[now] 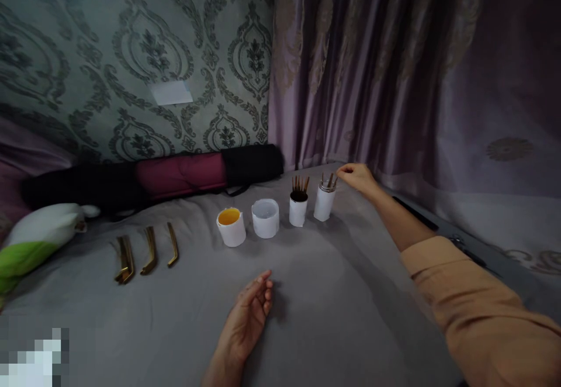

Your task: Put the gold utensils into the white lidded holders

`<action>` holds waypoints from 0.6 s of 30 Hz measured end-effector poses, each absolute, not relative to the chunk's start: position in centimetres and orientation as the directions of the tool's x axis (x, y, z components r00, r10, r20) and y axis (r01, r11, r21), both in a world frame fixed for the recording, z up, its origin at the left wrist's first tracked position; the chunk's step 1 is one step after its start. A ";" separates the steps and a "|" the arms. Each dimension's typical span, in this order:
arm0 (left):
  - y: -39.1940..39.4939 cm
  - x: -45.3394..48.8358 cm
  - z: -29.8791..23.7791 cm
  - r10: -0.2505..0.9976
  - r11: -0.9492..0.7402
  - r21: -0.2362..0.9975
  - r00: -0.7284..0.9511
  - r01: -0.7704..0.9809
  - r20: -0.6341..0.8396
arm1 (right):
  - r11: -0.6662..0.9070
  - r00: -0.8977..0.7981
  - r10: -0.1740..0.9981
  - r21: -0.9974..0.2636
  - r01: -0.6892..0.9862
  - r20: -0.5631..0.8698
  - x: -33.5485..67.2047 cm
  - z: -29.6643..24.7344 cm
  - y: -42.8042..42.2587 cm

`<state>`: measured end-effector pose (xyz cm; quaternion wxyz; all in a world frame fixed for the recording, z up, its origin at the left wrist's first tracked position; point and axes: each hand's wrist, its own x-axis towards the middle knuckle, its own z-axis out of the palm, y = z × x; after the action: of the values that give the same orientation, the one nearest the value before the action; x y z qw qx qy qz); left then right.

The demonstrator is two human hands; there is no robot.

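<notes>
My right hand is beside the mouth of a white-wrapped jar that has a few thin brown sticks in it. Thumb and forefinger are pinched together at the rim's right side; whether a stick is between them is too small to tell. To the jar's left is a narrower white-wrapped container with several brown sticks upright in it. My left hand rests low in the middle, palm turned inward, fingers loosely bent and holding nothing. Two wide white cups, one yellow inside and one pale inside, stand beyond it.
Brass-coloured bent pieces lie in groups at left, with a single bent piece beside them. Behind is a long black and maroon bag. A white and green plush sits far left; a dark object lies behind my right forearm.
</notes>
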<state>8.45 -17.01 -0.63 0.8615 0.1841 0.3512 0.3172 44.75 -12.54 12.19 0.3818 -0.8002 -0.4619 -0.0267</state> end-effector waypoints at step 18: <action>-17.0 8.4 -0.7 0.678 0.728 0.539 0.559 -0.423 -0.477 | -0.137 0.648 0.653 -0.780 0.611 0.393 43.2 12.4 -13.4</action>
<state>8.43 -17.00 -0.66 0.8633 0.1849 0.3445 0.3190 43.21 -13.35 12.43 0.5057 -0.7538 -0.4192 0.0206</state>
